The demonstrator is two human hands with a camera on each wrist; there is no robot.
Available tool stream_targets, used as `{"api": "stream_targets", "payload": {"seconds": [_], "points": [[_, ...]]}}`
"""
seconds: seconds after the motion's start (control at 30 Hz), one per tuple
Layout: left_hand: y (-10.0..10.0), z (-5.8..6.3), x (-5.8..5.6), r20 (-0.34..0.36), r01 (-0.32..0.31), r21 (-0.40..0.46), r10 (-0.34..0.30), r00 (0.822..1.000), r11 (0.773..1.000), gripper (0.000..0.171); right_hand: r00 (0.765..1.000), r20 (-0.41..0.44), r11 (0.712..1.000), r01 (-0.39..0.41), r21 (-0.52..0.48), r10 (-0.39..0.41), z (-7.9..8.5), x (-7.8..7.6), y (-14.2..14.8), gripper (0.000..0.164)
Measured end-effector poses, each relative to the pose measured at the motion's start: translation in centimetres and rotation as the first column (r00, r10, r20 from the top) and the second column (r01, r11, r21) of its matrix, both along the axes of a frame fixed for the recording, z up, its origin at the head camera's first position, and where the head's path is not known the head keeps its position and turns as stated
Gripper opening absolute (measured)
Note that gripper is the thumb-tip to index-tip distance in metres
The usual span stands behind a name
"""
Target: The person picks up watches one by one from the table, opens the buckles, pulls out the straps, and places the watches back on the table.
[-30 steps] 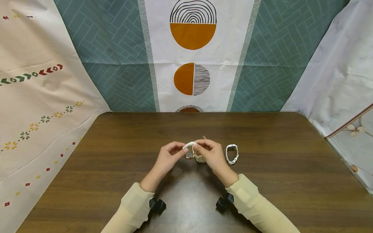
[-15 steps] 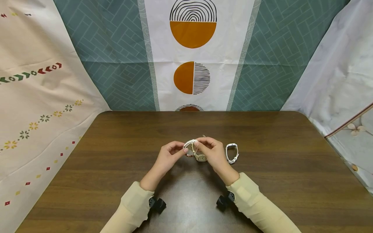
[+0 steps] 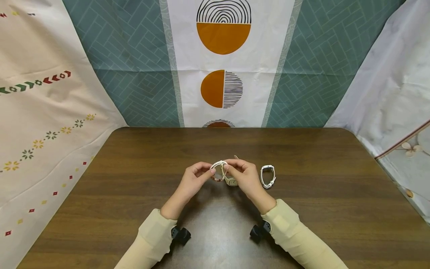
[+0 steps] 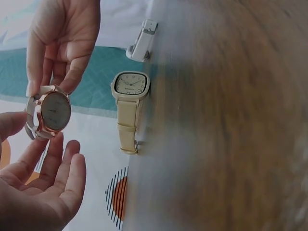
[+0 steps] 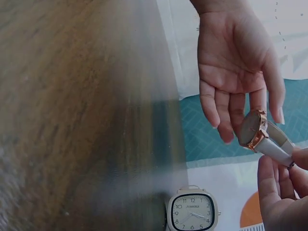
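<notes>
My left hand (image 3: 193, 182) and right hand (image 3: 248, 181) pinch a wristwatch (image 3: 218, 163) between them, raised above the table. Its white strap is closed into a loop, with the round rose-gold case (image 4: 55, 111) hanging low. In the left wrist view the pale dial shows; my left fingers lie around the strap's side and my right fingers grip the other side. Just behind my right hand, a beige wristwatch (image 3: 231, 182) with a squarish face (image 5: 192, 211) rests on the table, partly hidden by that hand. Right of it lies a white wristwatch (image 3: 267, 177), its strap looped.
The brown wooden table (image 3: 134, 157) spreads out on all sides of the hands. Patterned cloth (image 3: 141, 67) hangs behind its far edge, with pale cloths at the left and right. Both forearms wear light yellow sleeves (image 3: 156, 233) and black wrist cameras (image 3: 181, 236).
The rose-gold case has turned and swung slightly to the left within the fingers' hold. Both hands keep nearly the same place, and the head view has shifted a little. The other two wristwatches lie still.
</notes>
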State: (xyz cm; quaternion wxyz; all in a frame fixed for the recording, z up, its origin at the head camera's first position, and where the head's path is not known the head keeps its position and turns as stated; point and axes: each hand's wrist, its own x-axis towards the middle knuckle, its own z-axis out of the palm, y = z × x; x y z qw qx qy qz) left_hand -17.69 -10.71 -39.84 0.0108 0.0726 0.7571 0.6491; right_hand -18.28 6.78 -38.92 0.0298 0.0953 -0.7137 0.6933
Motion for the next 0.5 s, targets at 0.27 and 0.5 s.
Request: {"api": "stream_targets", "payload": {"seconds": [0.27, 0.5], "points": [[0.33, 0.11, -0.31, -0.076, -0.038, -0.003, 0.038, 0.996, 0.999, 0.016, 1.000, -0.023, 1.000, 0.005, 0.005, -0.005, -0.12, 0.04, 0.40, 0.018], [0.20, -0.24, 0.10, -0.093, -0.052, 0.041, 0.056, 0.994, 0.998, 0.020, 0.999, -0.037, 0.999, -0.013, 0.031, 0.014, -0.46, 0.17, 0.42, 0.016]]}}
